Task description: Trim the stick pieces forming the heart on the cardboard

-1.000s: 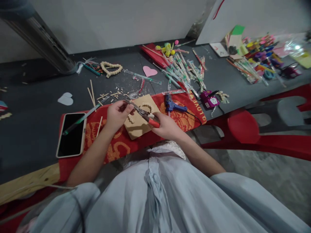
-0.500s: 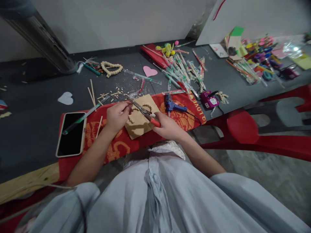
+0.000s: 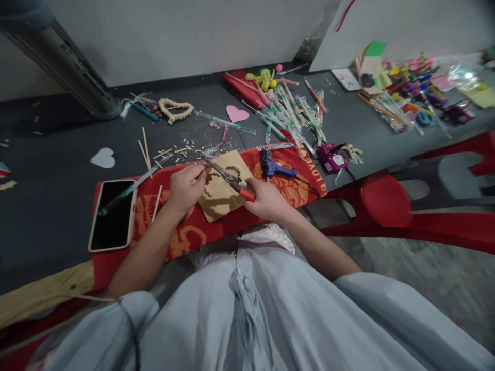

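Observation:
My right hand [image 3: 267,200] is closed round the red handles of a pair of pliers [image 3: 232,181], whose jaws point up-left over a tan cardboard square [image 3: 222,198]. Small pale pieces lie glued in a curve on that cardboard. My left hand [image 3: 187,184] is pinched shut beside the plier tips, holding something too small to make out. Both hands rest above a red patterned cloth [image 3: 185,229] at the near edge of the dark table [image 3: 50,170].
A phone [image 3: 112,214] lies left on the cloth with a green pen [image 3: 127,191] across it. A blue glue gun [image 3: 275,167], a purple device [image 3: 331,157], paper hearts [image 3: 236,113], wooden sticks [image 3: 145,149] and wrapped sticks [image 3: 297,116] lie around. Red plastic chair [image 3: 406,211] stands right.
My hands and the pliers stayed nearly where they were; the left fingers drew a little closer to the plier jaws. The view shifted slightly.

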A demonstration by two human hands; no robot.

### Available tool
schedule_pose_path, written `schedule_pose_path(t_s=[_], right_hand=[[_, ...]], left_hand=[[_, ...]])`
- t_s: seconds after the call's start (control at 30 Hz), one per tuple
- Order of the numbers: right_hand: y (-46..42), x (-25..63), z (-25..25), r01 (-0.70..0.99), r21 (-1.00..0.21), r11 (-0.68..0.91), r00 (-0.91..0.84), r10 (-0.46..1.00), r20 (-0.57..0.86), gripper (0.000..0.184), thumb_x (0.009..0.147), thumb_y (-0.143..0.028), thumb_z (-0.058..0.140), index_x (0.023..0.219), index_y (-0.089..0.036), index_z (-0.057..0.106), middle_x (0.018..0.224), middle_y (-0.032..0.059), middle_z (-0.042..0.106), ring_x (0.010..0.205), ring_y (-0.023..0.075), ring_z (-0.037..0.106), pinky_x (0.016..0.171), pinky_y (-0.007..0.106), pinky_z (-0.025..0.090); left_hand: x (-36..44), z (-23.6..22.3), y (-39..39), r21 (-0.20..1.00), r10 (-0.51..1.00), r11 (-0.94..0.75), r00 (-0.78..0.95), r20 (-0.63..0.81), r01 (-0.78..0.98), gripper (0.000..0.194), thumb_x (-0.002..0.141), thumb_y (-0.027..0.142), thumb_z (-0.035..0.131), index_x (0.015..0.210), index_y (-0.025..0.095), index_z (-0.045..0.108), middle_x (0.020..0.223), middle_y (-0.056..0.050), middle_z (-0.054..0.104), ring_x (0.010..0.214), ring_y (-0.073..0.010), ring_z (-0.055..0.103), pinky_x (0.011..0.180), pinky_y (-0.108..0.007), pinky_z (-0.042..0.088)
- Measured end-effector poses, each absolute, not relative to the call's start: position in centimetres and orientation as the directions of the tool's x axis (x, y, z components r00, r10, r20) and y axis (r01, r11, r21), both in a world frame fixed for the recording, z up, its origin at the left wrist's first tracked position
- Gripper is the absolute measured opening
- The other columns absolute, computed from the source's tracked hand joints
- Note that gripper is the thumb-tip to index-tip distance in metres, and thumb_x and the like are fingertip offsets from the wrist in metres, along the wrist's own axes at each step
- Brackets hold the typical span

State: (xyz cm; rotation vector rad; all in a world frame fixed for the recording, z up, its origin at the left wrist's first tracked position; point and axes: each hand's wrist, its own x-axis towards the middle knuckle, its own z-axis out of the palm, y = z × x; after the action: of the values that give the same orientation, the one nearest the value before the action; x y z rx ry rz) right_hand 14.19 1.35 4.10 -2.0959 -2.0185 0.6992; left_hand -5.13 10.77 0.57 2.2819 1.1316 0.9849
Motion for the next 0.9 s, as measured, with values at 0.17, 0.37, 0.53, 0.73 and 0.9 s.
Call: schedule_pose_path(t_s=[0.17,0.37,0.53,0.73,0.9], right_hand=[[1.4,14.0,4.0,0.927,-0.36,-0.104,0.019,0.973,-0.231,0.017,0.074,-0.031,0.051,0.085,-0.019,0.053,0.084,0.0088,0.067,0.075,0.0226,0.06,0.057,0.028,0.03],[1.4,13.9,4.3,0.936,-0.334,-0.111,0.034,0.973,-0.228,0.021,0.077,-0.033,0.051,0.09,-0.017,0.053,0.09,0.0111,0.067,0.081,0.0247,0.061,0.061,0.029,0.033],[1.3,14.2,4.0,0.901,-0.431,-0.048,-0.059,0.971,-0.231,0.023,0.079,-0.034,0.049,0.094,-0.017,0.05,0.095,0.0113,0.064,0.084,0.0237,0.059,0.065,0.029,0.037],[1.6,14.9,3.9,0.862,-0.506,0.006,-0.135,0.967,-0.218,0.025,0.077,-0.033,0.048,0.097,-0.017,0.047,0.096,0.0109,0.061,0.085,0.023,0.057,0.067,0.029,0.04],[1.7,14.7,4.4,0.894,-0.448,-0.029,-0.094,0.964,-0.25,0.021,0.078,-0.033,0.047,0.092,-0.018,0.048,0.091,0.01,0.063,0.078,0.0222,0.057,0.06,0.027,0.034]], left_hand=[[-4.8,0.6,10.4,0.631,0.834,-0.551,0.395,0.386,0.546,0.02,0.084,0.026,0.049,0.079,0.017,0.067,0.071,-0.002,0.069,0.063,-0.0113,0.061,0.061,-0.02,0.043],[-4.8,0.4,10.4,0.579,0.844,-0.537,0.386,0.373,0.614,0.017,0.081,0.025,0.052,0.083,0.018,0.067,0.076,-0.002,0.071,0.07,-0.0137,0.062,0.064,-0.022,0.043],[-5.2,0.1,10.7,0.546,0.82,-0.571,0.393,0.416,0.613,0.02,0.082,0.022,0.047,0.072,0.018,0.064,0.067,-0.003,0.067,0.064,-0.0137,0.061,0.06,-0.023,0.042],[-5.3,0.2,10.8,0.581,0.812,-0.583,0.437,0.387,0.569,0.024,0.082,0.021,0.043,0.064,0.018,0.059,0.065,-0.002,0.066,0.061,-0.0127,0.06,0.056,-0.023,0.041],[-5.3,0.4,10.7,0.53,0.801,-0.599,0.456,0.388,0.6,0.024,0.082,0.021,0.044,0.063,0.018,0.058,0.064,-0.002,0.065,0.062,-0.0134,0.059,0.059,-0.024,0.041]])
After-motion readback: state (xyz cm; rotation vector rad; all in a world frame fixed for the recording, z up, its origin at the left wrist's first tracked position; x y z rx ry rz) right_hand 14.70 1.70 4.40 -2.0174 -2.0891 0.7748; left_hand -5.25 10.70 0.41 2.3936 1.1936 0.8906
